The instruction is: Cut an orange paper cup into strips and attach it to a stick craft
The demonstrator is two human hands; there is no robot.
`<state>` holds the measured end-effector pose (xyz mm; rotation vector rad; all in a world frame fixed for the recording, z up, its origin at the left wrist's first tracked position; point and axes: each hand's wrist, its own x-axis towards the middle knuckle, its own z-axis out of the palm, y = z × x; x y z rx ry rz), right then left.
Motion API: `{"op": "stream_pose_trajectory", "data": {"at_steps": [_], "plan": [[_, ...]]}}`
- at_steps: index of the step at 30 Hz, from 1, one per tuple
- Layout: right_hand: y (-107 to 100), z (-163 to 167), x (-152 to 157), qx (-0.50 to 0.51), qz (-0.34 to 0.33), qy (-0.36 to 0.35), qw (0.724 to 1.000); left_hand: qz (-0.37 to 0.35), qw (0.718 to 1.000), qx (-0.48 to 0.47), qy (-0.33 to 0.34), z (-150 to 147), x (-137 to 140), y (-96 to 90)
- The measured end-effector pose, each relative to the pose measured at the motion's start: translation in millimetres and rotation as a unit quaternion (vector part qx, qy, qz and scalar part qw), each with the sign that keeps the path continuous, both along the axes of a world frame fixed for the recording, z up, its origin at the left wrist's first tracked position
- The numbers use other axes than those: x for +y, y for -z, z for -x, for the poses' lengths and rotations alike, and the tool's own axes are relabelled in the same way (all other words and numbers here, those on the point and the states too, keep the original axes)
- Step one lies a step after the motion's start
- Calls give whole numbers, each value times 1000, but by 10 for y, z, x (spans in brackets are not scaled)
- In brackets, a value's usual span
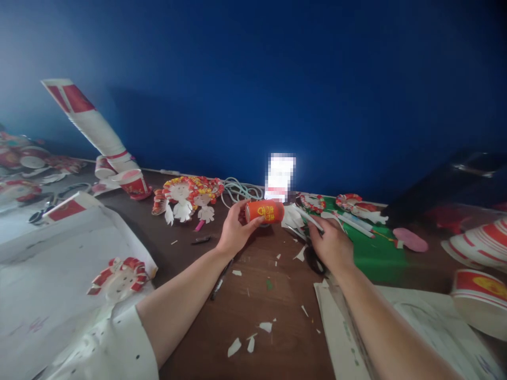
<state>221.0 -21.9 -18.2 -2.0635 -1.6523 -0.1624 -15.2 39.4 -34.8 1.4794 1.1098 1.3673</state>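
Note:
My left hand [234, 229] is closed around a small red-orange paper cup [271, 210] with gold characters, held on its side above the table. To its right, my right hand [331, 244] has its fingers closed at a slim white stick-like thing [311, 217]; its exact kind is unclear. Beneath that hand lie scissors with a dark handle [315, 259], partly covered by it. White paper cut-outs [292, 217] lie between the two hands. A dark pen [218, 285] rests on the table beside my left forearm.
Paper figures with red and yellow trim [182, 198] sit at the back left, near a coiled pale cable [243, 191]. A bright phone screen [280, 177] stands against the blue wall. Markers [356, 224] lie on a green sheet [380, 261]. Paper cups [481, 295] stand right; scraps [234, 347] litter the table.

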Motion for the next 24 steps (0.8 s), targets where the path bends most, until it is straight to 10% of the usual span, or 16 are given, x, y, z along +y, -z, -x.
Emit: {"op": "stream_pose_trajectory", "data": {"at_steps": [9,16,24], "plan": [[-57,37,-40,-9,-11,-6,1000,14,999,-32,-5,-12,42,19],[-209,301,-126,106,-184,-77,974,18,998,-54,13,-36,89,78],[-141,807,-294,304,-21,-195,932,16,999,-46,18,-33,124,117]]}}
